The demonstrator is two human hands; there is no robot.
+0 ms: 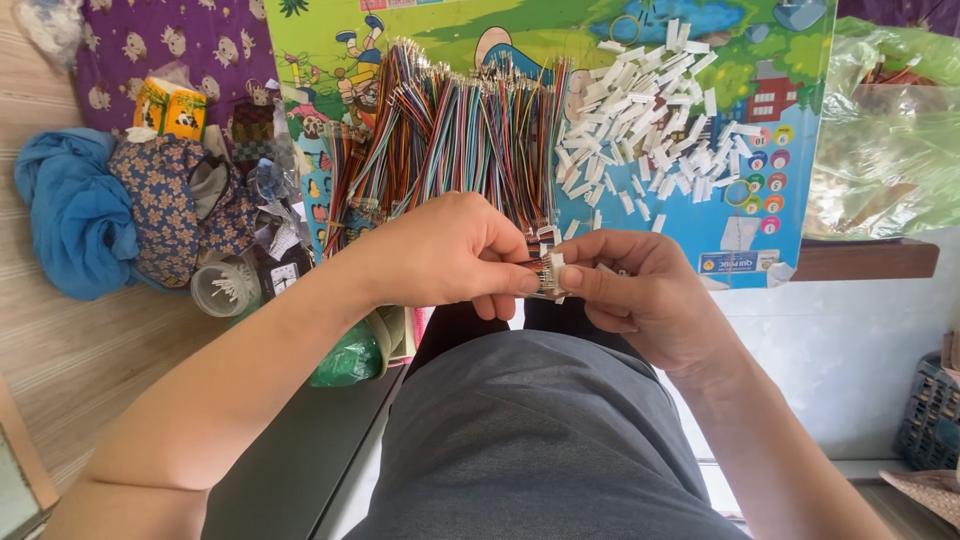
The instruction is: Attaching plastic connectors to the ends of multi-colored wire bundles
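Wires (pixel 440 130): striped bundle of red, orange, blue, green, white and black strands. Connectors (pixel 660 110): plain white, scattered as a pale heap. Board (pixel 790 60) beneath: bright cartoon print, green grass and trees, blue toward the near right corner, red house, small coloured circles along the right edge. Cloth (pixel 75 205) off the left edge: solid sky blue. Fabric (pixel 170 205) beside it: navy with small orange-and-white flowers. Blanket (pixel 170 50) at the far left corner: purple with pale cartoon animals. Packet (pixel 170 105): yellow and orange. Bag (pixel 885 130) off the right edge: translucent green. Trousers (pixel 530 440): plain grey. Floor (pixel 60 340): light wood grain. Connector (pixel 545 265) between fingertips: white, with red and dark strands.
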